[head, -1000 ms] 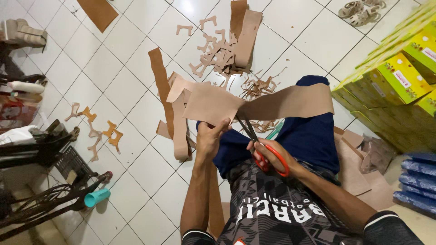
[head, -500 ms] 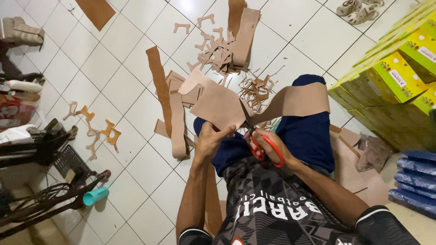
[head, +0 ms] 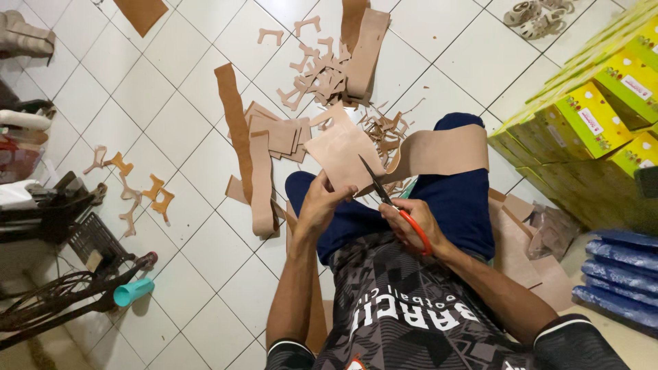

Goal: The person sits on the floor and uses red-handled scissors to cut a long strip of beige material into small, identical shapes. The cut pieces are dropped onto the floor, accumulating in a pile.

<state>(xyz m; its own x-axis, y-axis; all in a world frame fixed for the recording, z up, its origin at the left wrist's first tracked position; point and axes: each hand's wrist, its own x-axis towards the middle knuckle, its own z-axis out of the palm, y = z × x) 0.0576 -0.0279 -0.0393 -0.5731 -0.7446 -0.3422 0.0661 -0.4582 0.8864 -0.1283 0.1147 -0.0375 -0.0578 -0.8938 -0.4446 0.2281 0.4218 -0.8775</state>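
Head view looks down at a tan sheet [head: 339, 154] held up near the middle of the frame, over the person's lap. It looks thin and bendy, like soft leather or thick card, and probably light. It would flop if held by one far corner, so a grip close to the cut line seems best.

The left hand [head: 321, 205] pinches the bottom edge of the sheet with its fingers closed on it. The right hand [head: 411, 223] is closed around the orange handles of the scissors [head: 391, 202]. The dark blades point up into the sheet, and they look sharp, so fingers should stay clear.

A long tan strip [head: 442, 151] lies over the knee in blue shorts, right of the middle. Flat brown strips [head: 257, 164] lie on the white tile floor [head: 171, 123] left of the sheet. A heap of small cut shapes [head: 322, 72] sits at the top middle. A few more small orange and tan shapes [head: 137, 188] lie at the left. Yellow boxes [head: 589, 120] are stacked at the upper right. A teal tube [head: 133, 292] rests at the lower left.
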